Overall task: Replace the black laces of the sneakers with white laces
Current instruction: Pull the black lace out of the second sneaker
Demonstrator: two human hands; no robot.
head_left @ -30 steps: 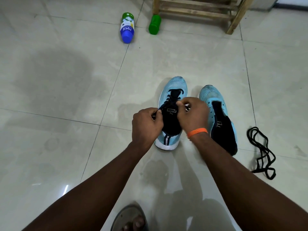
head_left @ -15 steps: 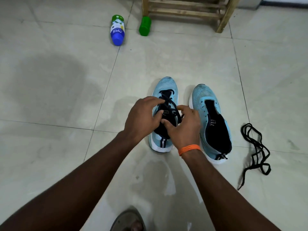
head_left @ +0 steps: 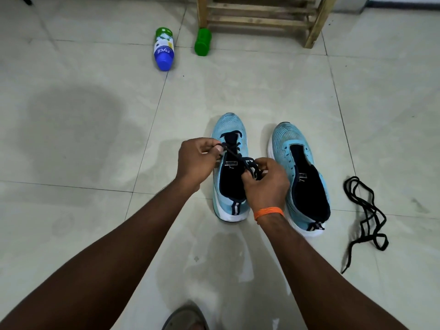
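A: Which items are cut off?
B: Rack, by the top edge; sandal and forearms, by the bottom edge.
A: Which are hidden?
B: Lace ends, inside the left hand and right hand. The right hand also covers 1 side of the sneaker. Eyelet count: cannot tell.

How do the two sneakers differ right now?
The left sneaker has a black lace threaded; the right sneaker has none. The left hand and right hand pinch lace over the left sneaker, not the right sneaker. Both are light blue, white-soled, toes pointing away.
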